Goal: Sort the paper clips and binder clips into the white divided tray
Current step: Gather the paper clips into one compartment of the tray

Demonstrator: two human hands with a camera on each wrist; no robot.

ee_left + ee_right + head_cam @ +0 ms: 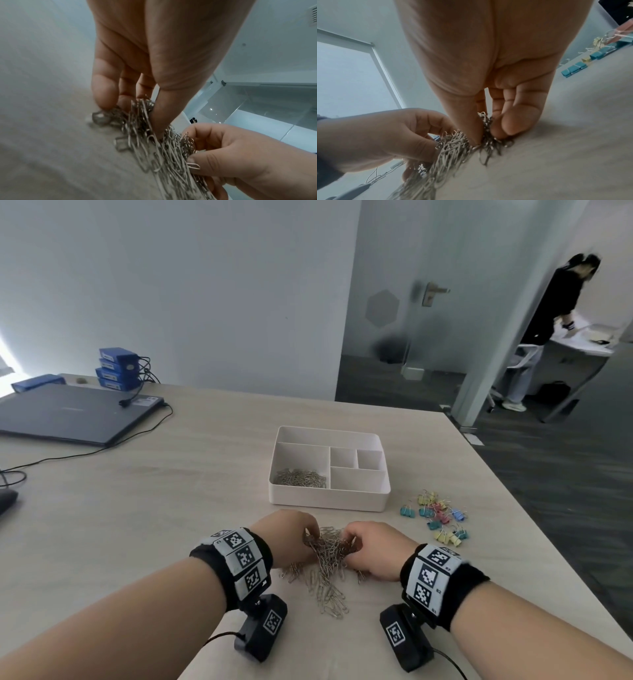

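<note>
A heap of silver paper clips [327,563] lies on the table in front of me. My left hand [291,537] and right hand [373,549] close in on it from both sides, fingers curled, each pinching a bunch of clips [145,121] [486,129]. The white divided tray [383,501] stands just beyond, with paper clips [300,478] in its large left compartment; its other compartments look bare. Several pastel binder clips [438,518] lie scattered right of the tray.
A closed grey laptop [72,414] with cables sits at the far left, blue boxes [118,369] stacked behind it. The table's right edge [534,508] runs diagonally close to the binder clips. A person stands at a distant desk [555,313].
</note>
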